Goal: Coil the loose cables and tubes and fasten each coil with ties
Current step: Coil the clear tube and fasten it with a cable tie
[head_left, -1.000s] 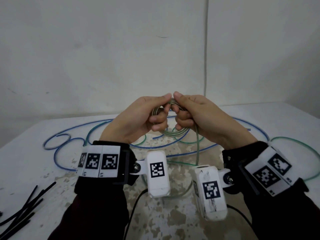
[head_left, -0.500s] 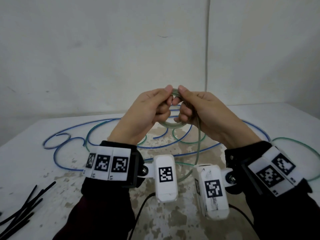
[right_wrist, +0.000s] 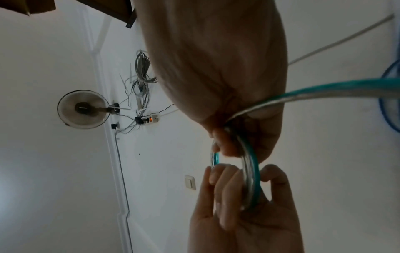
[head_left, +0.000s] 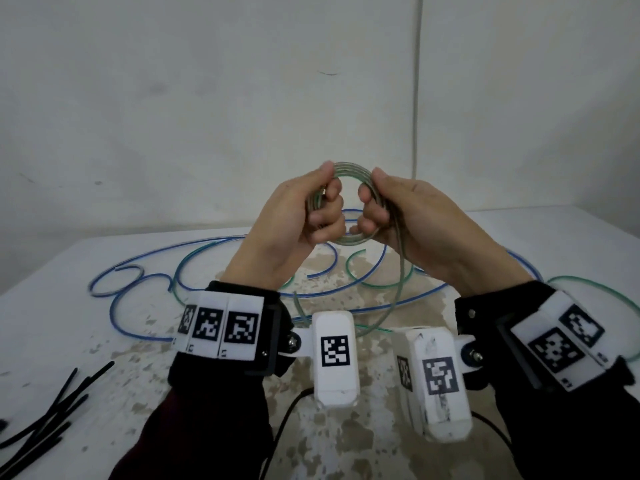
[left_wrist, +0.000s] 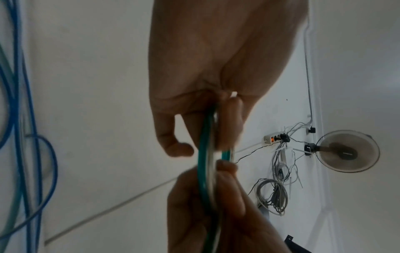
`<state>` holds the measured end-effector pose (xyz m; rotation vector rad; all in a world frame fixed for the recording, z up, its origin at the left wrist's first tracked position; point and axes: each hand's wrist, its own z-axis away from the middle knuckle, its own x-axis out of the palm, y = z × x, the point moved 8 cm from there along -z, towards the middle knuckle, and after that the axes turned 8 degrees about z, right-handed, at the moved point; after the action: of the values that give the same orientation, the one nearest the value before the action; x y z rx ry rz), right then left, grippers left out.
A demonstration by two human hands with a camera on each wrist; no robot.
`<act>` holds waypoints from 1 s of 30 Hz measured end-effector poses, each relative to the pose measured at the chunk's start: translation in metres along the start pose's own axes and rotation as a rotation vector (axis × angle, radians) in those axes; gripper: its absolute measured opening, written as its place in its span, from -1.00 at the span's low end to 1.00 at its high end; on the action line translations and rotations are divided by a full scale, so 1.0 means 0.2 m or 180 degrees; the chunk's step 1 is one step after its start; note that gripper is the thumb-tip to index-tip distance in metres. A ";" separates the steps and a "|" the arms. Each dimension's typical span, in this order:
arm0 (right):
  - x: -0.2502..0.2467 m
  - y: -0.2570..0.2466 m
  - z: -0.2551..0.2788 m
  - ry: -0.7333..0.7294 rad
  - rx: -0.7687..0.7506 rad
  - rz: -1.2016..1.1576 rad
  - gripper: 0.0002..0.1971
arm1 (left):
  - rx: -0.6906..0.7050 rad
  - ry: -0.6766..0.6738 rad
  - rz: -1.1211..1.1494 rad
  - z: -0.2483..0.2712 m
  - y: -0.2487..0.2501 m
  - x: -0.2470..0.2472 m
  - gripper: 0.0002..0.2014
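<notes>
A small coil of clear green tube [head_left: 349, 168] is held upright above the table between both hands. My left hand [head_left: 311, 209] grips its left side, thumb on top and fingers curled through the ring. My right hand [head_left: 384, 209] grips the right side the same way. In the left wrist view the coil [left_wrist: 205, 171] runs edge-on between the two hands; in the right wrist view the coil [right_wrist: 252, 171] does too. A loose tail of the tube [head_left: 400, 271] hangs from my right hand down to the table. Black ties [head_left: 45, 420] lie at the front left.
Loose blue tube [head_left: 138, 320] and more green tube [head_left: 595, 289] sprawl in wide loops over the white, stained table [head_left: 86, 341] behind and beside my hands. A white wall stands close behind the table.
Both hands have lifted the coil higher and drawn slightly apart, so the ring now stands open between them. The hanging tail has risen with it.
</notes>
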<state>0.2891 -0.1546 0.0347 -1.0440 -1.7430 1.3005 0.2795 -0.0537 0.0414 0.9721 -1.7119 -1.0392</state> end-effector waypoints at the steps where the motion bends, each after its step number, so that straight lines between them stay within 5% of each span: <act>1: 0.00 0.00 0.00 -0.0001 -0.0030 0.0106 -0.64 | -0.0082 -0.0060 -0.0118 0.01 -0.01 0.01 -0.62; 5: 0.00 0.01 0.00 0.0034 -0.0083 0.0263 -0.64 | 0.0015 -0.0146 -0.0426 0.03 -0.01 0.02 -0.66; 9: 0.01 0.00 0.00 0.0014 -0.0042 -0.0152 -0.63 | 0.0281 0.0164 0.0030 0.01 0.03 0.01 -0.65; 15: -0.01 0.00 0.01 -0.0127 0.0012 0.0564 -0.62 | -0.0308 -0.0323 -0.0407 0.03 -0.04 0.05 -0.67; 23: -0.02 0.00 0.00 -0.0034 -0.0072 0.0021 -0.64 | 0.0325 0.0107 0.0449 -0.01 0.03 -0.03 -0.67; 30: -0.03 0.00 0.00 -0.0167 -0.0117 0.0506 -0.65 | -0.0322 -0.0328 -0.0237 0.03 -0.04 0.06 -0.67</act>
<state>0.2918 -0.1591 0.0338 -1.1997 -1.7582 1.4092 0.2724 -0.0663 0.0362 0.9375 -1.6992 -1.2316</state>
